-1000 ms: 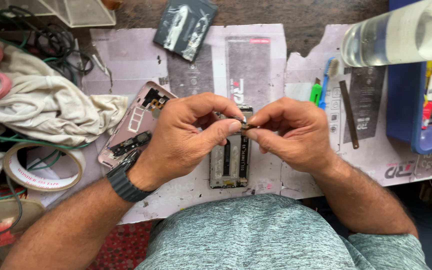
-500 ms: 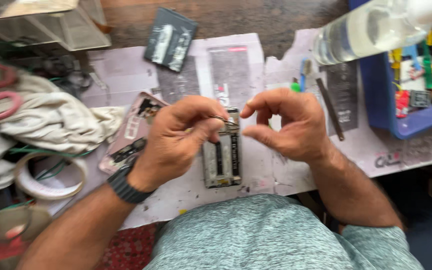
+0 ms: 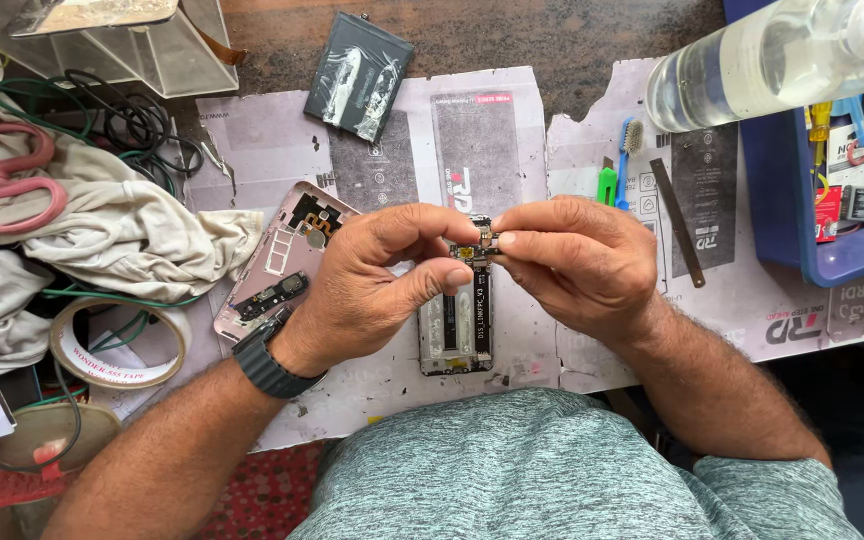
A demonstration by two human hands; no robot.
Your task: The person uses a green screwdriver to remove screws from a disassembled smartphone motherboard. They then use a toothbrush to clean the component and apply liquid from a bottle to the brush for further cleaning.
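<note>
Both hands, left and right, pinching a small part above an opened phone on the bench; mid-repair, steady fingertip grip needed next.

glossy clear plastic bottle, matt rumpled cloth, paper mat on rough wood.

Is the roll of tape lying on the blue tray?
No, the roll of tape lies on the left by the cloth, far from the blue tray.
</note>
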